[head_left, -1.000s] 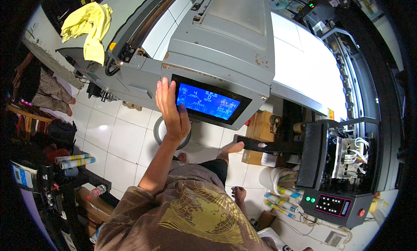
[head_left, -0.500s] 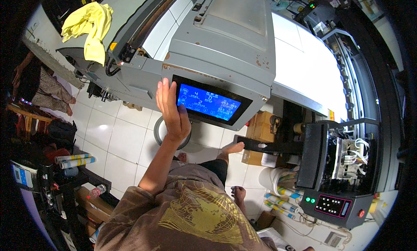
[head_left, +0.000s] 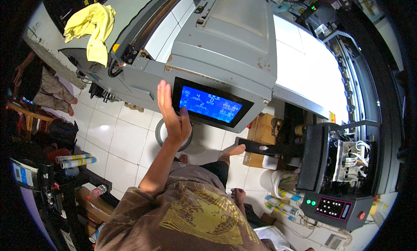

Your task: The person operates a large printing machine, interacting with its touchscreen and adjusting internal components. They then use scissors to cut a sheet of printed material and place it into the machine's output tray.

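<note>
My left hand (head_left: 173, 116) is open at the left edge of a blue touchscreen (head_left: 211, 105), fingers stretched upward, the thumb against the screen's lower left. The screen is set in the front of a grey machine (head_left: 221, 47) with rust spots. My right hand (head_left: 238, 195) hangs low beside my body, fingers curled; whether they hold anything is too small to make out.
A yellow cloth (head_left: 93, 29) lies on the machine's left part. A black printer (head_left: 317, 160) with lit buttons stands right, near cardboard boxes (head_left: 260, 129), a bucket and rolls. Another person (head_left: 47, 88) is at far left. Dark racks (head_left: 52, 186) and a bottle stand left.
The view has shifted slightly, so the machine sits a little lower and further right. My left hand's fingertips stand a little farther from the screen's frame, the thumb still at the screen.
</note>
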